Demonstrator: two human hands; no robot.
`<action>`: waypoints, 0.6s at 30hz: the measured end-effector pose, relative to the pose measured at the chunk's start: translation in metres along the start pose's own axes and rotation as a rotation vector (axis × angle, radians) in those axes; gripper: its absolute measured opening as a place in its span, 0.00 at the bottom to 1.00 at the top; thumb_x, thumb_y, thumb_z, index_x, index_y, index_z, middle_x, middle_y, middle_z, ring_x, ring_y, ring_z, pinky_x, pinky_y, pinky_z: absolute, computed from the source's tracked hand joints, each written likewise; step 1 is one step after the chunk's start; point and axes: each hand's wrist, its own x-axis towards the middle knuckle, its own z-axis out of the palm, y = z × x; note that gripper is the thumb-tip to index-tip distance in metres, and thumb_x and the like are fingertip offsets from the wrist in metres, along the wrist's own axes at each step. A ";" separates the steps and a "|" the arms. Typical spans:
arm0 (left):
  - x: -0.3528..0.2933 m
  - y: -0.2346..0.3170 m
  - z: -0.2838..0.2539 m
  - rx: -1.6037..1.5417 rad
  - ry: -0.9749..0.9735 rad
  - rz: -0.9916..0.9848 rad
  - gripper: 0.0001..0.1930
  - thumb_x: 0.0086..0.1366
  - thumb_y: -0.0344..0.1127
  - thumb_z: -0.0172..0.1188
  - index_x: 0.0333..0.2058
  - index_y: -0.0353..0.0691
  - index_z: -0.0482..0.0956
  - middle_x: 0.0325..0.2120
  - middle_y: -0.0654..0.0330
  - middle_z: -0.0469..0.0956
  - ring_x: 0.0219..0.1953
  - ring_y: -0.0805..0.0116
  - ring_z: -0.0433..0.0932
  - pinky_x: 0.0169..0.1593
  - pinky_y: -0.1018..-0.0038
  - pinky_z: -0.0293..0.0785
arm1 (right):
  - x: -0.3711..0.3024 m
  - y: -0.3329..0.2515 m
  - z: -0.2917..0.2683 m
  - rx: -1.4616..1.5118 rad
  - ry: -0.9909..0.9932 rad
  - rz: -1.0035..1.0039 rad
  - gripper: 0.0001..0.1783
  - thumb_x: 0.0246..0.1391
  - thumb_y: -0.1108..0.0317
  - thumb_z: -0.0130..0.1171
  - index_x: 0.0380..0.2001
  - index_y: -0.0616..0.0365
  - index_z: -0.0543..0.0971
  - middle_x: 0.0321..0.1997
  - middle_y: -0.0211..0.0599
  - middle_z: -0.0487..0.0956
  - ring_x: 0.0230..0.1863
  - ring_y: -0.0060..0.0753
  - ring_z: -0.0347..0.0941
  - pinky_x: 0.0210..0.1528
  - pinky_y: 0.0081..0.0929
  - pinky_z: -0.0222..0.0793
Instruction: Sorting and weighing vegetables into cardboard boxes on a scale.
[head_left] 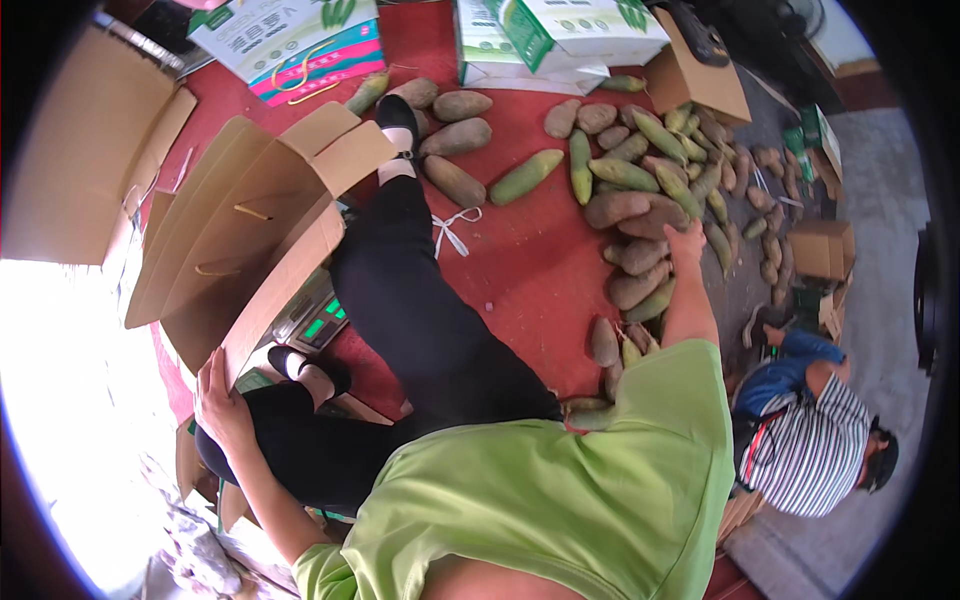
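Note:
At the left, my left hand (225, 408) is closed on the near edge of an open, upright cardboard box (283, 282) with rope handles. My right hand (686, 246) reaches to the right and its fingers close on the end of a brown, soil-covered root vegetable (658, 218). That root lies at the near side of a heap of similar brown roots and long green radishes (623, 174). Under the box, partly hidden, is a scale (312, 316) with lit green displays.
Red covering (530, 270) lies under the heap. Loose roots (455, 180) lie by my foot, near a white tie (455, 232). Printed cartons (560, 40) stand at the far side. A person in a striped shirt (805, 455) sits low at the right, near a small box (822, 250).

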 end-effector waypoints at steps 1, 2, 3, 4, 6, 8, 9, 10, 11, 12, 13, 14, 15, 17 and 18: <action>0.001 0.007 -0.002 0.005 -0.020 -0.037 0.29 0.46 0.14 0.47 0.49 0.44 0.76 0.45 0.57 0.76 0.49 0.56 0.75 0.51 0.65 0.71 | 0.007 0.004 0.003 0.000 -0.006 -0.022 0.54 0.36 0.46 0.69 0.65 0.50 0.54 0.65 0.55 0.55 0.63 0.57 0.57 0.63 0.44 0.58; 0.002 0.008 -0.003 0.014 -0.013 -0.060 0.29 0.46 0.14 0.47 0.49 0.44 0.76 0.45 0.57 0.76 0.49 0.56 0.75 0.51 0.65 0.71 | 0.015 0.008 0.007 0.002 -0.013 -0.042 0.56 0.36 0.46 0.69 0.65 0.52 0.53 0.66 0.55 0.54 0.65 0.56 0.56 0.64 0.43 0.57; 0.003 0.010 -0.002 0.002 -0.011 -0.039 0.29 0.46 0.14 0.47 0.49 0.43 0.75 0.45 0.57 0.76 0.49 0.56 0.74 0.52 0.65 0.70 | 0.028 0.018 0.011 0.004 -0.014 -0.063 0.56 0.36 0.46 0.69 0.65 0.52 0.53 0.66 0.55 0.54 0.65 0.56 0.56 0.64 0.43 0.57; 0.006 0.011 0.001 -0.021 -0.010 -0.012 0.29 0.46 0.14 0.47 0.49 0.43 0.75 0.46 0.57 0.76 0.49 0.55 0.74 0.52 0.64 0.70 | 0.045 0.032 0.015 0.096 0.006 -0.067 0.57 0.35 0.49 0.71 0.66 0.56 0.52 0.67 0.54 0.54 0.66 0.54 0.55 0.64 0.41 0.56; 0.007 0.010 0.002 -0.010 -0.014 -0.038 0.29 0.46 0.14 0.48 0.49 0.43 0.75 0.46 0.57 0.76 0.49 0.55 0.74 0.52 0.64 0.70 | 0.053 0.028 0.023 0.196 0.008 -0.091 0.59 0.34 0.51 0.72 0.66 0.59 0.51 0.68 0.53 0.54 0.67 0.51 0.54 0.65 0.40 0.55; 0.004 0.007 0.000 0.016 -0.009 -0.003 0.30 0.45 0.14 0.49 0.49 0.44 0.75 0.46 0.57 0.76 0.49 0.55 0.74 0.53 0.64 0.69 | 0.046 0.007 0.030 0.527 -0.095 0.051 0.58 0.33 0.58 0.75 0.65 0.65 0.52 0.68 0.50 0.55 0.67 0.48 0.54 0.65 0.37 0.55; 0.003 0.009 -0.003 0.023 -0.003 -0.019 0.30 0.45 0.14 0.49 0.49 0.44 0.75 0.46 0.57 0.76 0.49 0.55 0.74 0.53 0.64 0.69 | 0.043 -0.001 0.030 0.531 -0.106 0.037 0.58 0.33 0.58 0.75 0.65 0.65 0.52 0.68 0.50 0.55 0.67 0.48 0.54 0.65 0.37 0.55; 0.002 0.010 -0.006 0.037 -0.018 -0.041 0.30 0.45 0.14 0.50 0.49 0.43 0.75 0.46 0.57 0.75 0.49 0.55 0.74 0.53 0.64 0.69 | 0.037 -0.013 0.027 0.486 -0.097 0.116 0.57 0.33 0.60 0.75 0.64 0.65 0.54 0.67 0.50 0.57 0.66 0.47 0.56 0.65 0.37 0.56; 0.002 0.012 -0.007 0.042 -0.031 -0.060 0.30 0.45 0.14 0.51 0.49 0.43 0.75 0.46 0.57 0.75 0.49 0.55 0.73 0.53 0.64 0.69 | 0.035 -0.018 0.023 0.440 -0.079 0.196 0.57 0.32 0.62 0.76 0.64 0.65 0.55 0.66 0.50 0.59 0.65 0.46 0.58 0.65 0.37 0.56; 0.002 0.013 -0.007 0.044 -0.023 -0.074 0.30 0.45 0.14 0.51 0.49 0.43 0.75 0.46 0.57 0.75 0.49 0.55 0.73 0.53 0.64 0.69 | 0.039 -0.015 0.026 0.445 -0.084 0.182 0.57 0.32 0.62 0.76 0.64 0.65 0.55 0.66 0.50 0.59 0.65 0.46 0.58 0.65 0.37 0.56; 0.004 0.014 -0.007 0.030 -0.031 -0.062 0.30 0.44 0.14 0.51 0.49 0.43 0.75 0.46 0.57 0.75 0.50 0.56 0.73 0.53 0.64 0.69 | 0.050 -0.002 0.027 0.459 -0.123 0.226 0.55 0.32 0.62 0.76 0.63 0.65 0.57 0.65 0.50 0.61 0.64 0.46 0.60 0.64 0.37 0.58; 0.006 0.014 -0.005 0.018 -0.039 -0.054 0.30 0.44 0.14 0.51 0.49 0.42 0.75 0.46 0.57 0.75 0.50 0.56 0.73 0.54 0.64 0.69 | 0.061 0.009 0.031 0.472 -0.165 0.269 0.54 0.33 0.62 0.75 0.63 0.64 0.58 0.64 0.51 0.63 0.62 0.46 0.62 0.63 0.37 0.59; 0.007 0.015 -0.006 0.018 -0.033 -0.068 0.30 0.44 0.14 0.51 0.49 0.42 0.75 0.46 0.57 0.75 0.50 0.56 0.73 0.54 0.64 0.69 | 0.068 0.014 0.037 0.474 -0.170 0.255 0.54 0.33 0.62 0.75 0.63 0.64 0.58 0.64 0.51 0.63 0.62 0.46 0.62 0.63 0.37 0.59; 0.007 0.017 -0.009 0.031 -0.052 -0.069 0.29 0.44 0.14 0.52 0.48 0.42 0.75 0.46 0.57 0.75 0.50 0.56 0.73 0.54 0.65 0.69 | 0.073 0.021 0.049 0.285 -0.188 0.211 0.49 0.37 0.61 0.73 0.62 0.54 0.59 0.58 0.42 0.68 0.53 0.44 0.67 0.43 0.45 0.69; 0.007 0.017 -0.010 0.035 -0.049 -0.082 0.29 0.44 0.14 0.52 0.48 0.42 0.75 0.46 0.57 0.75 0.50 0.56 0.73 0.54 0.65 0.69 | 0.070 0.022 0.058 0.286 -0.195 0.199 0.49 0.37 0.61 0.73 0.62 0.54 0.59 0.58 0.42 0.68 0.53 0.44 0.67 0.43 0.45 0.69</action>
